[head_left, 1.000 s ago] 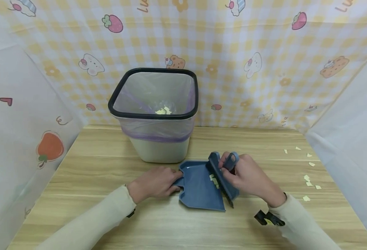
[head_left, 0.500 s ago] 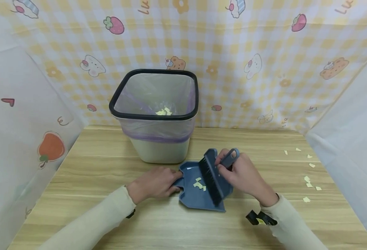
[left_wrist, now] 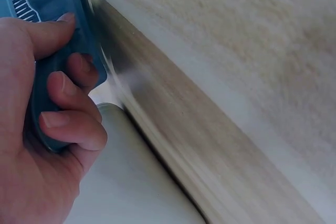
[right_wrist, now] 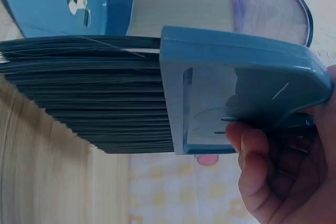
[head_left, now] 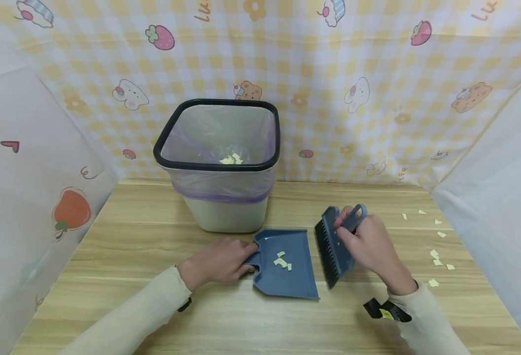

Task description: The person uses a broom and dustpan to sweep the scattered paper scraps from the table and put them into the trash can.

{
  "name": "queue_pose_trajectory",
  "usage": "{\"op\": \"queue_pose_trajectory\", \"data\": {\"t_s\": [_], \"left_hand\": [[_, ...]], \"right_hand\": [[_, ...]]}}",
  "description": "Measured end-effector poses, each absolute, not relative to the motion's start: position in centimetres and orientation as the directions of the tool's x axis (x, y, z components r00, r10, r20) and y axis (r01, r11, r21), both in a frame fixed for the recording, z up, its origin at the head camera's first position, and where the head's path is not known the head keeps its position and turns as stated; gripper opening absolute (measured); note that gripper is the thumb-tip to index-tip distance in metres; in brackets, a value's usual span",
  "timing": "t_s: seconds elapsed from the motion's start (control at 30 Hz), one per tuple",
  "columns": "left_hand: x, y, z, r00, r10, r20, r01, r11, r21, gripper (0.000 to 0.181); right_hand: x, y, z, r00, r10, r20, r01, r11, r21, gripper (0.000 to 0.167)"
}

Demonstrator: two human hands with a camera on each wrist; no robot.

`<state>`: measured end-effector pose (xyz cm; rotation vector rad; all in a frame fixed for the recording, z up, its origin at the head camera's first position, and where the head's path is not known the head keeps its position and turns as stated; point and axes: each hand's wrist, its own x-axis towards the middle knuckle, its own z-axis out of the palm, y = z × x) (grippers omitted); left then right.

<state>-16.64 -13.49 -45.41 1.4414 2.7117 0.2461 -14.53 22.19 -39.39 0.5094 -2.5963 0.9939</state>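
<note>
My left hand (head_left: 219, 260) grips the handle of a blue dustpan (head_left: 287, 281) lying on the table, its wide edge facing right. Several pale yellow paper scraps (head_left: 280, 262) lie in the pan. Right of the pan, my right hand (head_left: 368, 241) holds a blue brush (head_left: 341, 249) by its handle, dark bristles (head_left: 327, 254) towards the pan and apart from it. In the left wrist view, the fingers of my left hand (left_wrist: 63, 98) curl round the dustpan handle. The right wrist view has the brush (right_wrist: 231, 93) close up, with my right hand (right_wrist: 283, 177) on it.
Behind the dustpan stands a white bin (head_left: 226, 214) with a black rim and a clear liner, some scraps inside. More scraps (head_left: 435, 256) are scattered on the right side of the wooden table (head_left: 189, 325). Patterned cloth (head_left: 313, 88) hangs at the back.
The brush swept left over the pan, shifting its scraps towards the handle, then moved right, off the pan, with my right hand. My left hand and the dustpan stay in place.
</note>
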Motion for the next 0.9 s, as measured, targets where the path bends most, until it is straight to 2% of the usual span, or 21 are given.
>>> {"op": "queue_pose_trajectory", "data": {"t_s": [0.5, 0.73, 0.9], "left_hand": [[-16.6, -13.7, -45.5, -0.567, 0.824, 0.011, 0.804, 0.55, 0.224, 0.023], [-16.8, -13.8, -44.3, -0.552, 0.833, 0.036, 0.815, 0.53, 0.234, 0.023], [-16.9, -13.9, -43.2, -0.554, 0.832, 0.004, 0.805, 0.535, 0.256, 0.024]], "right_hand": [[-14.3, 23.1, -39.9, -0.912, -0.227, 0.343, -0.39, 0.739, -0.55, 0.014], [-14.5, 23.2, -39.9, -0.908, -0.238, 0.346, -0.399, 0.745, -0.535, 0.014], [-14.5, 23.2, -39.9, -0.909, -0.239, 0.341, -0.397, 0.743, -0.539, 0.013]]}}
